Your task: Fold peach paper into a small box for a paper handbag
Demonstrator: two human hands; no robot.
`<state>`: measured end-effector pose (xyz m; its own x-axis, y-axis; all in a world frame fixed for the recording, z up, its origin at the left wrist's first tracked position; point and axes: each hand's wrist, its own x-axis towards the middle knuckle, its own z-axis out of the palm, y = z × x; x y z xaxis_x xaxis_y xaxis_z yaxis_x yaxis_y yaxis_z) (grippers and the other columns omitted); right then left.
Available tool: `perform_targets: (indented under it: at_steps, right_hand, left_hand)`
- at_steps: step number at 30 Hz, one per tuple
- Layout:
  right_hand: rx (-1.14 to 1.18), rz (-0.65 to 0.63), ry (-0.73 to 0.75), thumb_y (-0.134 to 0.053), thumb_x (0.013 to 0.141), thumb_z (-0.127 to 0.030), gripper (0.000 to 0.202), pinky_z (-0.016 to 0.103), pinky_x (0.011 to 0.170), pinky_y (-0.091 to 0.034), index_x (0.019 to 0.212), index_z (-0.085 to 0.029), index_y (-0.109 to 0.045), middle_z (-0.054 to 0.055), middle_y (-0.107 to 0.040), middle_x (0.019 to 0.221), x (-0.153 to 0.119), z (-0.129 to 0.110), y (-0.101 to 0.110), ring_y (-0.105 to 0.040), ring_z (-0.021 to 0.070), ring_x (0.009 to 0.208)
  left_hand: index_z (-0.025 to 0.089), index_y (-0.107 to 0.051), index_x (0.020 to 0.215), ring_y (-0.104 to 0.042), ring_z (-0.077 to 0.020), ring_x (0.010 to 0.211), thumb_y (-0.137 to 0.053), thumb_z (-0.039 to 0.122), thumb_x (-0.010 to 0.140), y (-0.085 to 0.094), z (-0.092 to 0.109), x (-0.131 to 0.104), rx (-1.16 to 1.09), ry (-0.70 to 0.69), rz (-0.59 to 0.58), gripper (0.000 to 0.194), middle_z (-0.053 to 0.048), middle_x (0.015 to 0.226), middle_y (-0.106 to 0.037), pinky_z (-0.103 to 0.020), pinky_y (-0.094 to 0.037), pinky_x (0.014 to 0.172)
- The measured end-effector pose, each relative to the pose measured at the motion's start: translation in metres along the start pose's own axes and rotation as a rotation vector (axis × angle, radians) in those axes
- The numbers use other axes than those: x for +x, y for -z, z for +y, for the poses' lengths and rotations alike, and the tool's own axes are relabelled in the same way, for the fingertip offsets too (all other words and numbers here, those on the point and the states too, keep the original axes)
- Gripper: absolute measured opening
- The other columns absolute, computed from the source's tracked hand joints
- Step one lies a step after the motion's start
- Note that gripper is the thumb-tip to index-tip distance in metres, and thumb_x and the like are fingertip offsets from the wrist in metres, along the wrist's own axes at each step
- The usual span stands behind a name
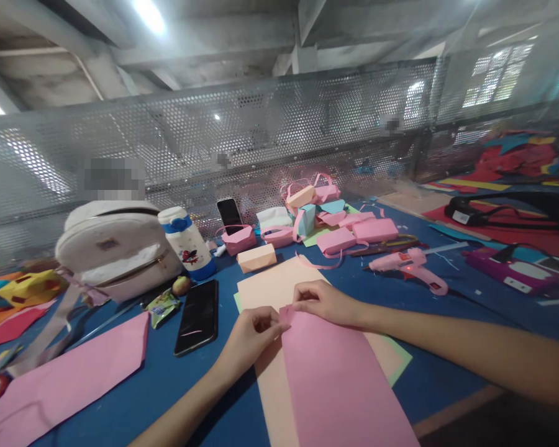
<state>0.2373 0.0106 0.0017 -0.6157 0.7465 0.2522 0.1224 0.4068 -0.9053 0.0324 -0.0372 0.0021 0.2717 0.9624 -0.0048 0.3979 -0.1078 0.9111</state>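
Note:
A long pink paper sheet lies over a peach sheet, with green paper showing beneath. My left hand pinches the far left corner of the pink sheet, where a small folded pink piece shows. Its thumb and forefinger are pressed together. My right hand bends over the far edge of the same sheet, fingers curled and closed on it, close beside the left fingertips.
Left: a black phone, candy packet, bottle, white backpack and pink paper. Beyond the hands, a peach box and several pink boxes. Right: a pink glue gun and purple device.

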Motion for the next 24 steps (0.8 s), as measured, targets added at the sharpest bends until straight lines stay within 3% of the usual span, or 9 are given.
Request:
perform_targets:
  at_steps: [5,10,18,24]
  right_hand:
    - [-0.009,0.005,-0.006,-0.061,0.084,-0.022,0.015,0.025,0.066,-0.039,0.07,-0.017,-0.057,-0.002,-0.057,0.071,0.0003,-0.0023,0.0001,-0.051,0.0139,0.07]
    - [0.035,0.003,-0.004,-0.061,0.086,-0.027,0.019,0.025,0.064,-0.039,0.071,-0.017,-0.057,-0.001,-0.056,0.071,0.0006,-0.0027,0.0001,-0.05,0.0137,0.069]
    - [0.013,0.017,0.042,-0.061,0.088,-0.026,0.018,0.026,0.071,-0.041,0.073,-0.017,-0.058,-0.001,-0.059,0.076,0.0007,-0.003,0.0032,-0.054,0.0152,0.075]
    - [-0.018,0.015,0.033,-0.062,0.089,-0.028,0.02,0.026,0.07,-0.04,0.073,-0.017,-0.058,-0.001,-0.06,0.075,0.0004,-0.0026,0.0039,-0.054,0.0152,0.073]
  left_hand:
    - [0.016,-0.051,0.054,-0.037,-0.009,0.051,-0.073,0.046,0.07,-0.0013,0.0027,-0.0013,-0.006,-0.006,0.044,0.04,0.005,0.05,-0.044,-0.021,-0.025,0.05]
    - [0.015,-0.057,0.057,-0.042,-0.0104,0.052,-0.072,0.051,0.07,-0.0019,0.0051,-0.0011,-0.049,-0.007,0.065,0.041,0.002,0.053,-0.051,-0.022,-0.029,0.051]
    - [0.014,-0.061,0.064,-0.048,-0.0116,0.056,-0.071,0.046,0.073,0.0019,0.001,0.0004,-0.06,0.008,-0.042,0.035,0.0,0.059,-0.057,-0.021,-0.034,0.053]
    - [0.014,-0.064,0.065,-0.053,-0.0127,0.057,-0.072,0.043,0.073,0.0014,0.0064,-0.0013,-0.085,0.017,-0.038,0.031,-0.001,0.061,-0.061,-0.022,-0.036,0.055]
